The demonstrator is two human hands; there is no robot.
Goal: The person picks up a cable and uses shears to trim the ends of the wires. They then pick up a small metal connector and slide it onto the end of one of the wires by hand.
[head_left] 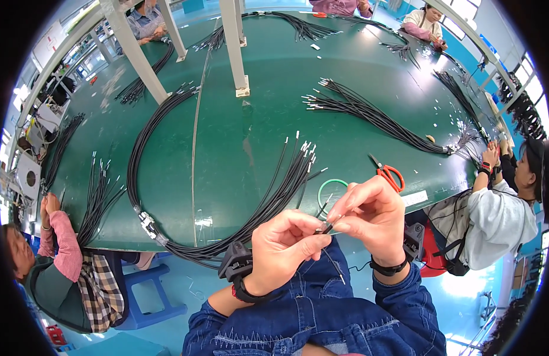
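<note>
My left hand (286,246) and my right hand (369,213) meet just in front of the green table's near edge (185,240). Between their fingertips they pinch a thin black wire (329,225) with a bare metal tip; its loose end hangs down over my lap. Both hands wear black wrist devices. Just beyond my hands a long bundle of black wires (274,190) with stripped ends curves across the table toward a clamped connector (148,224) at the left. A green tape ring (329,188) lies next to the bundle.
Red-handled scissors (388,173) lie right of the ring. More black wire bundles (369,113) spread over the table. White posts (236,47) stand mid-table. Other people sit at the left (55,261), the right (500,207) and the far side.
</note>
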